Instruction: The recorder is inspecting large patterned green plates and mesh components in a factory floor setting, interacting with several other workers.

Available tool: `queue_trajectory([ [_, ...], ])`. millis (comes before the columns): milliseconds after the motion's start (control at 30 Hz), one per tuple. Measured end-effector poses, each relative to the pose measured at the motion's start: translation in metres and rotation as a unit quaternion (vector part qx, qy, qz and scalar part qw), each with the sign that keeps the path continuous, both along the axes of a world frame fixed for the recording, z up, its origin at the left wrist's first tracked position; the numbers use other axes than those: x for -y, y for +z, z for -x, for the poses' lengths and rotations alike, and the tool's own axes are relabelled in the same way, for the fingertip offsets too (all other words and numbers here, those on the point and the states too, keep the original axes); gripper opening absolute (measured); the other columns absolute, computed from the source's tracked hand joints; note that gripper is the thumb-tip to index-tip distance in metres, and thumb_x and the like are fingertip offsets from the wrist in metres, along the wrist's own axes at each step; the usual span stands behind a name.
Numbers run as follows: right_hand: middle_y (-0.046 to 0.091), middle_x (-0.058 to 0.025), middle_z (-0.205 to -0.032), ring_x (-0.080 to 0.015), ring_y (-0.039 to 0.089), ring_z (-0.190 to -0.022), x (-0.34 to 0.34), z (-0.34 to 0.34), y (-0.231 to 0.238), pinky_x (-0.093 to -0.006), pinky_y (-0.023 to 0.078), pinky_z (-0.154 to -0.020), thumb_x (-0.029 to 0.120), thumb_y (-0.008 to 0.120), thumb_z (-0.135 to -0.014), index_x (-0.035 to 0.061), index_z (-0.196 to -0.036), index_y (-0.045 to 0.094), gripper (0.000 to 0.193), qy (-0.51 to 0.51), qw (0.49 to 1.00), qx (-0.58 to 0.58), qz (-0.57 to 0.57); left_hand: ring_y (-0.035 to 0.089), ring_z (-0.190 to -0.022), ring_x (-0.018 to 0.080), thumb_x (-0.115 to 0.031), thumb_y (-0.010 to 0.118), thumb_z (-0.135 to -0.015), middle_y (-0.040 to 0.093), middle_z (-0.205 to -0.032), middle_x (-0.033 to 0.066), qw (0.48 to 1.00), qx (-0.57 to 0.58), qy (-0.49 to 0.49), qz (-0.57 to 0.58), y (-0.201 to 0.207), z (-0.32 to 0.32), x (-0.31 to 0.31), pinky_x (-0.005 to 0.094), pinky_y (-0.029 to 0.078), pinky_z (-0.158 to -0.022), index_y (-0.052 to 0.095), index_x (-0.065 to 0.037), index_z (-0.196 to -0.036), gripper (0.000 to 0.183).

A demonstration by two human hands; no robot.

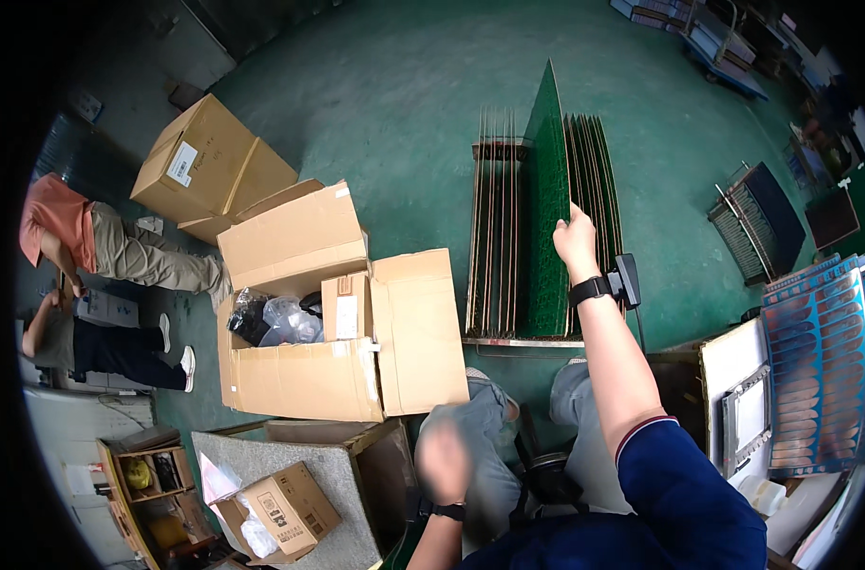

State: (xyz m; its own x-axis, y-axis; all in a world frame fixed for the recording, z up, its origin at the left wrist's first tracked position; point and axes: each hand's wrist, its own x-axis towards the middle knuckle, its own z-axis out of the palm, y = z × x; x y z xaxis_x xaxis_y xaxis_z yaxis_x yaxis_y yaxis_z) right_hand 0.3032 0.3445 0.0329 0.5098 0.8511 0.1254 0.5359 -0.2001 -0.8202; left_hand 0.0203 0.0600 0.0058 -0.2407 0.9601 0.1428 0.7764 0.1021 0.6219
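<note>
Two hands show. The right hand [577, 242], right of centre, has its fingers closed on the near edge of one green board [547, 204]. That board stands on edge, its top reaching the upper middle of the frame and its lower part inside one rack [522, 341]. The left hand [445, 461], at lower centre, is blurred; I cannot tell whether it is open or closed, or whether it touches the left leg below it. Each wrist has one black band: the right band [591, 290] beside a dark device, the left band [448, 511] plain.

The rack's other boards form two groups, one on each side of the green board; they overlap too closely to count exactly.

Four cartons can be counted: one tall carton [199, 171] at upper left, one open carton [299, 380] left of centre, one small carton [345, 306] inside that, and one flap-open carton [294, 508] on a grey table [304, 439] at lower left. Inside the open carton are also a black bag [249, 316] and a clear bag [288, 320].

Two other people are at the left edge, one in an orange top [57, 218], one in dark trousers [119, 356]. One trolley [727, 71] is at upper right; one second rack [741, 228] and one stack of blue sheets [817, 370] are at right.
</note>
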Motion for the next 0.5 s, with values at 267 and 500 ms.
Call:
queue_trajectory([
  [267, 0.063, -0.0224, -0.101, -0.0378, 0.061, -0.095, -0.036, 0.009, -0.029, -0.0427, 0.049, -0.083, 0.003, 0.05, -0.081, 0.0078, -0.123, 0.054, 0.042, 0.001, 0.993, 0.037, 0.113, 0.058, -0.071, 0.0297, -0.01, 0.055, -0.084, 0.062, -0.077, 0.0094, 1.0, -0.013, 0.002, 0.0, 0.0, 0.003, -0.003, 0.0384, 0.046, -0.064, 0.065, -0.008, -0.084, 0.01],
  [500, 0.009, -0.0184, -0.152, -0.0402, 0.015, -0.138, -0.009, 0.004, -0.156, -0.0689, 0.017, -0.099, 0.014, 0.059, -0.081, 0.0229, -0.147, 0.019, 0.077, 0.046, 0.948, 0.263, 0.173, 0.058, -0.068, 0.028, -0.01, 0.057, -0.083, 0.061, -0.073, 0.0088, 1.0, -0.008, 0.004, -0.007, 0.001, -0.002, -0.008, 0.0371, 0.046, -0.062, 0.065, -0.009, -0.084, 0.008],
])
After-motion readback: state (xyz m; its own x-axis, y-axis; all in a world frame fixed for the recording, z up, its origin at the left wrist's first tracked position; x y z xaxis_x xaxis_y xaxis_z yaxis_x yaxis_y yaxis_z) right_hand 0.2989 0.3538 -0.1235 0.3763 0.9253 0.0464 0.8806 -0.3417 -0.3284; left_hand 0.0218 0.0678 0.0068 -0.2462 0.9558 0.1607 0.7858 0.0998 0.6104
